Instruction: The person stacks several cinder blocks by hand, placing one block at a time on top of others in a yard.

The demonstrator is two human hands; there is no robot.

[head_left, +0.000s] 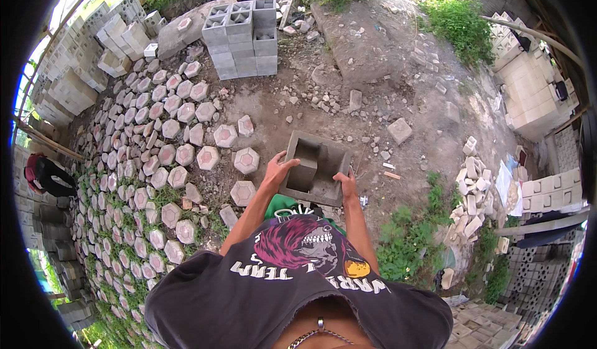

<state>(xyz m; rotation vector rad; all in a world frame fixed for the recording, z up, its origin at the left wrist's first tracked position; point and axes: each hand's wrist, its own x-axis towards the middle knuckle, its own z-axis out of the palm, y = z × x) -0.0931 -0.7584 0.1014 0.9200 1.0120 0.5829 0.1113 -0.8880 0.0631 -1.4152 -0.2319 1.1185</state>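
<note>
Your left hand (278,170) and right hand (346,184) grip a grey hollow concrete block (317,162), fingers pinching its walls, above the dirt ground (373,69).

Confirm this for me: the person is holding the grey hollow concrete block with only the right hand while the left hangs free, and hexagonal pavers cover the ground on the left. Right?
Not quite. The head view shows both hands on the grey hollow concrete block: the left hand grips its left edge and the right hand its near right edge. The hexagonal pavers do cover the ground on the left.
</note>
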